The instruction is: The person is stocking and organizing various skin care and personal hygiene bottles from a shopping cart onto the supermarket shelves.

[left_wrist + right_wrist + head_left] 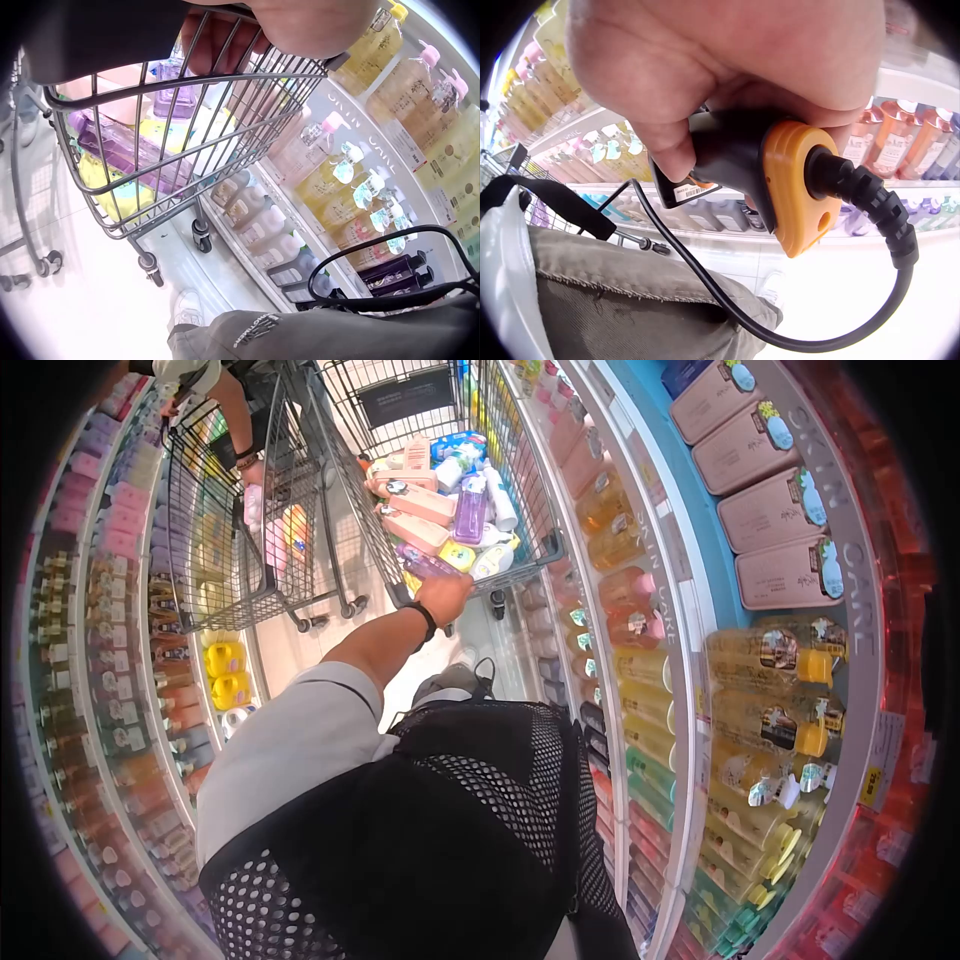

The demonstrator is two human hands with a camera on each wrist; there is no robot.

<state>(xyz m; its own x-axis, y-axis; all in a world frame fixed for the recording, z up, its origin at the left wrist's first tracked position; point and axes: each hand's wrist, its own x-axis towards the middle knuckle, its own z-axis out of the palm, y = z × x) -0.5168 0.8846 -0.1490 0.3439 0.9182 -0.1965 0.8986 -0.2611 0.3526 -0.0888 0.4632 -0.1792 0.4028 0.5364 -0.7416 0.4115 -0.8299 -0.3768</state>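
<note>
My left hand [445, 603] grips the near rim of a wire shopping cart [405, 398]. In the left wrist view its fingers [217, 45] show through the bars, curled over the rim. Below the hand lie a clear purple bottle [127, 154] and a yellow pack [112, 187]; pink packs [415, 528] and white bottles fill the cart further in. Only the right wrist view has my right hand [720, 60], which holds a black and orange barcode scanner [739, 154] by its handle. A black cable [697, 281] runs from the handle's end and loops past my trousers.
Shelves of pump bottles [770, 650] and pink packs [780, 570] rise close on the right. More stocked shelves [105, 640] line the left. A second cart [210, 595] stands beside mine, another person's hand [255, 472] reaching into it. Pale floor [82, 300] lies between.
</note>
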